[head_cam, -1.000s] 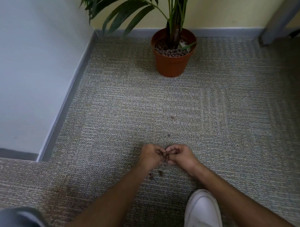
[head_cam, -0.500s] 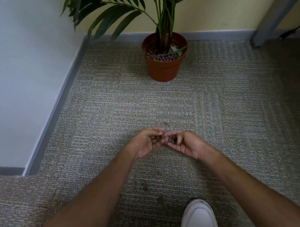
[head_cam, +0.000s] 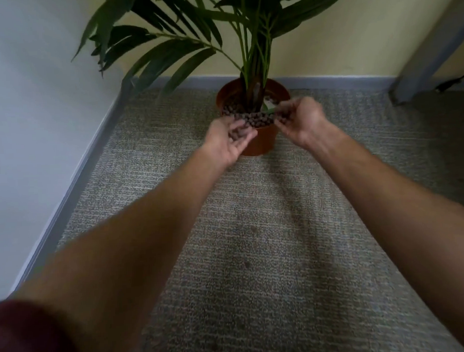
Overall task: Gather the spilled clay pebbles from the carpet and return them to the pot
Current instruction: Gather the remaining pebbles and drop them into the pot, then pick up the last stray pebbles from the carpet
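1. Both hands have travelled from low over the carpet, where they were pinched together, up and forward to the terracotta pot (head_cam: 261, 142); the white shoe seen earlier is out of view.
2. Left hand (head_cam: 231, 141) is palm-up and loosely cupped at the near-left rim, fingers (head_cam: 243, 129) spread open, with a few clay pebbles (head_cam: 235, 135) lying in the palm.
3. Right hand (head_cam: 301, 120) hovers over the near-right rim with fingers curled inward; blur hides whether it holds pebbles, so I cannot tell its grip.
4. Inside the pot, the pebble bed (head_cam: 252, 117) surrounds the palm stems (head_cam: 255, 77), with fronds arching overhead.
5. On the carpet (head_cam: 331, 198) between the forearms, at least two stray pebbles (head_cam: 253, 229) lie well apart from the pot.
6. Judgement: this handful is at the tipping point, so the load looks about to be returned; tilting the left palm over the rim should suffice. Another trip seems needed for the strays, and pebbles may roll off the open palm outside the rim.
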